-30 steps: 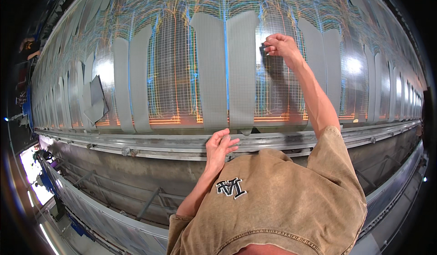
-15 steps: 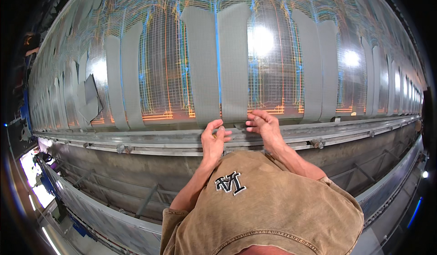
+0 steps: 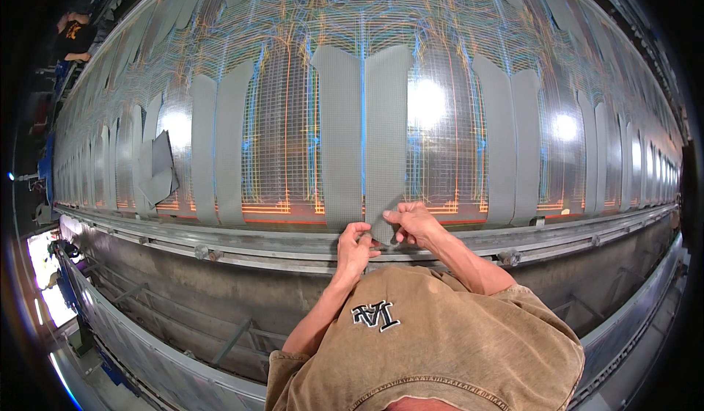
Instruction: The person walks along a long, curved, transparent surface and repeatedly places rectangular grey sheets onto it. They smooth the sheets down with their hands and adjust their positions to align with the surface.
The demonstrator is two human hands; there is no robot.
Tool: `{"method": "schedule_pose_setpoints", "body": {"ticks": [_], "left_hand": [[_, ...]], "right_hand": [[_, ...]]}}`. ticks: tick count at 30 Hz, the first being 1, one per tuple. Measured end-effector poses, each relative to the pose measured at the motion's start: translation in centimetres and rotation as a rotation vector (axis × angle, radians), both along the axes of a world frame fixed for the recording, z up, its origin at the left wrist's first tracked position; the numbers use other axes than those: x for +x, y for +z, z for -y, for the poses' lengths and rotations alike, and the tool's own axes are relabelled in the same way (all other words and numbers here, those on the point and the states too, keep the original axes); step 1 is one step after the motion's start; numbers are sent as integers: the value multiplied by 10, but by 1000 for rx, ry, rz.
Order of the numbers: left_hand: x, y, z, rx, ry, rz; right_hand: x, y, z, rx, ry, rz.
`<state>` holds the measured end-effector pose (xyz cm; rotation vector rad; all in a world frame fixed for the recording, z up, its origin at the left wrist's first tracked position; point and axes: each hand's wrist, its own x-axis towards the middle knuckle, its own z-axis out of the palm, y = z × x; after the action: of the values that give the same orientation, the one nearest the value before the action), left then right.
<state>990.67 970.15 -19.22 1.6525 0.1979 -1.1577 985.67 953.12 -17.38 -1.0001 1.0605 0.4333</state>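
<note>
In front of me a long grey textured strip (image 3: 386,132) lies on a shiny table, its near end bent up. My right hand (image 3: 415,225) is closed on that end, thumb on top. My left hand (image 3: 355,250) is beside the strip's near tip, at the table edge. Its fingers are curled in, and whether they pinch anything is hidden. Left of this piece lies a matching grey strip (image 3: 341,132), with a blue line between the two.
Coloured grid lines (image 3: 286,140) cover the shiny surface between more grey strips (image 3: 229,143). Folded grey pieces (image 3: 161,169) lie at the left. A metal rail (image 3: 469,244) runs along the near edge. Another person (image 3: 73,38) stands at the far left.
My right hand has closed on the right strip's near end and bent it up. My left hand's fingers have curled in closer to the strip. The whole view has shifted slightly.
</note>
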Motion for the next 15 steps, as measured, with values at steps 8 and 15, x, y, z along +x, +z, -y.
{"method": "schedule_pose_setpoints", "body": {"ticks": [8,15], "left_hand": [[24,21,0,-240,176,-463],[29,14,25,-148,-36,-326]], "right_hand": [[7,16,14,162,-193,132],[-7,7,30,62,118,133]]}}
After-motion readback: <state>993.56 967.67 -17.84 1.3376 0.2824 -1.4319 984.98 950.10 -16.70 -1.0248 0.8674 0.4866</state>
